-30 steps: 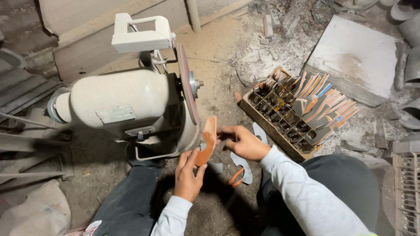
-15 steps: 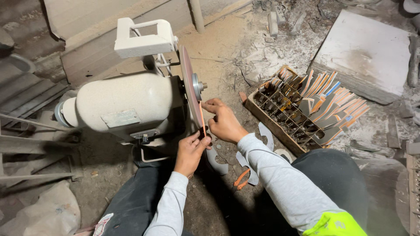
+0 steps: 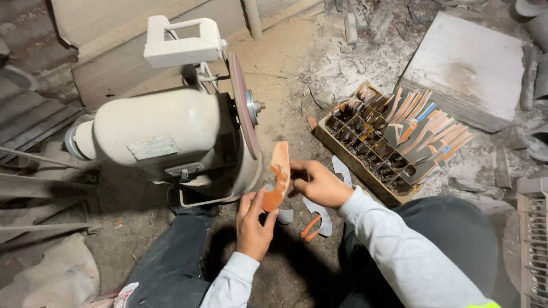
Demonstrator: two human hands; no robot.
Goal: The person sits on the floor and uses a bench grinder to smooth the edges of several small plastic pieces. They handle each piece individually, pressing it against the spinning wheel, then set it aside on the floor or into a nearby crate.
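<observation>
Left hand (image 3: 254, 225): fingers closed on the lower, rounded end of a curved orange-coated blade blank (image 3: 278, 178).
Right hand (image 3: 317, 182): clamped on its middle.
Blank: long axis near upright, top end just beside the rim of the grinding wheel (image 3: 244, 108).
Bench grinder (image 3: 165, 140): on the dirt floor.
Compartmented crate of blanks (image 3: 394, 140): to the right.

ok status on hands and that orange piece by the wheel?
Left hand and right hand both grip the orange curved piece. Piece just off the grinding wheel. Nothing between.
</observation>
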